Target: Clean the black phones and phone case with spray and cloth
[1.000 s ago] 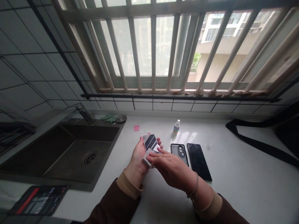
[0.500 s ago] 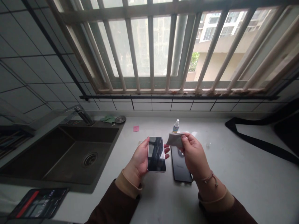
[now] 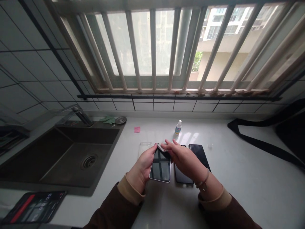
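Note:
My left hand [image 3: 142, 164] grips a smartphone [image 3: 160, 167] along its left edge, with the dark screen facing up. Over the phone's top end, my right hand [image 3: 182, 156] presses a small grey cloth [image 3: 162, 147] against the glass. Its fingers cover most of the cloth. Beneath my right hand lies a dark phone [image 3: 184, 177] on the counter, partly hidden by the hand. Another black phone [image 3: 199, 152] rests to the right of it, partly behind my wrist. Just left of the held phone, a clear phone case [image 3: 144, 146] lies partly covered by my left hand.
A small white-capped bottle [image 3: 178, 128] stands behind my hands on the white counter [image 3: 240, 178]. A pink sticky note [image 3: 137, 129] lies left of it. The sink [image 3: 69, 159] with its faucet [image 3: 82, 115] is at left, a timer display [image 3: 35, 206] in front. A black strap [image 3: 257, 140] lies at right.
My right hand has moved left and brought the grey cloth down onto the top of the phone screen. The held phone has shifted and tilted slightly. The second black phone and the clear case show more.

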`<state>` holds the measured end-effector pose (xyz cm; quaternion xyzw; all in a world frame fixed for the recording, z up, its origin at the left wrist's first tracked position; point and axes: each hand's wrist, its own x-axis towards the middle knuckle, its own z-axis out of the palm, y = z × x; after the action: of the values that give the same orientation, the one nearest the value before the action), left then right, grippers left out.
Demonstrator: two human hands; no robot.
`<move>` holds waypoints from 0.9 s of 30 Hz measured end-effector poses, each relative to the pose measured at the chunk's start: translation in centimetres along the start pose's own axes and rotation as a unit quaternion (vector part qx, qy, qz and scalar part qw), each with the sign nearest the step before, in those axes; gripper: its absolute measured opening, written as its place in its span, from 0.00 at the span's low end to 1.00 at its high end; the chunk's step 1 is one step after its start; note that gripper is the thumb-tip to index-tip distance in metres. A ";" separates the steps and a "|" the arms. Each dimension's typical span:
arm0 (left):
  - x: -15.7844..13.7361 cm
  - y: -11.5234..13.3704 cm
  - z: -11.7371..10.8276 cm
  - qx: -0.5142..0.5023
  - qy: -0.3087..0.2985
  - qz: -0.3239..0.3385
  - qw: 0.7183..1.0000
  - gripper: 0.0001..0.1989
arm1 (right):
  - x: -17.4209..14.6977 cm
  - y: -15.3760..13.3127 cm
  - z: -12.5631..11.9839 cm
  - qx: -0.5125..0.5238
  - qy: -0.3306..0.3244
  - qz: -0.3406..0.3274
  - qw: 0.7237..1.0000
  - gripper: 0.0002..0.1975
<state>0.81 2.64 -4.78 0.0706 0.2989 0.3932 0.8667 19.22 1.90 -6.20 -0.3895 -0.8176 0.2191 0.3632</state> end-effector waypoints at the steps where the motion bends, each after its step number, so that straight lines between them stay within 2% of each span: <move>1: 0.0 0.2 0.0 -0.003 0.016 0.005 1.000 0.21 | 0.0 -0.2 0.0 0.010 -0.010 -0.016 1.000 0.18; 4: 0.1 1.0 -0.3 -0.007 0.052 0.005 0.999 0.23 | -0.2 -1.2 -0.1 0.039 -0.052 -0.048 0.997 0.17; 8: 0.0 1.8 -0.8 -0.018 0.046 0.004 0.999 0.29 | -0.3 -2.6 -0.8 0.098 -0.110 -0.071 0.987 0.17; 13: -0.5 2.3 -0.6 -0.002 0.114 0.043 0.993 0.31 | -0.3 -4.1 -2.0 0.183 -0.162 -0.088 0.966 0.13; 15: -0.7 2.4 -0.5 0.002 0.094 0.026 0.995 0.31 | -0.3 -4.3 -2.2 0.208 -0.166 -0.064 0.962 0.10; 17: -0.7 2.4 -0.6 0.011 0.053 -0.011 0.998 0.31 | -0.3 -4.1 -2.1 0.252 -0.130 -0.001 0.959 0.10; 19: -0.6 2.3 -0.9 0.023 0.032 -0.029 0.999 0.28 | -0.3 -3.3 -1.9 0.291 -0.050 0.085 0.952 0.14; 21: -0.6 2.0 -1.0 0.046 0.037 -0.025 0.998 0.26 | -0.3 -2.2 -1.6 0.282 0.072 0.167 0.942 0.17; 23: -0.6 1.7 -0.9 0.078 0.026 -0.034 0.996 0.28 | -0.2 -1.1 -1.5 0.219 0.203 0.229 0.927 0.20; 25: -0.8 1.4 -0.7 0.095 0.011 -0.044 0.994 0.31 | -0.3 -0.5 -1.4 0.132 0.281 0.248 0.918 0.21; 27: -0.9 1.2 -0.4 0.089 0.007 -0.044 0.995 0.31 | -0.3 -0.5 -1.2 0.062 0.275 0.220 0.934 0.18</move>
<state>-0.67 2.75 -4.20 0.1319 0.3419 0.3271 0.8710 20.01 1.49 -5.26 -0.5812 -0.5641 0.2283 0.5402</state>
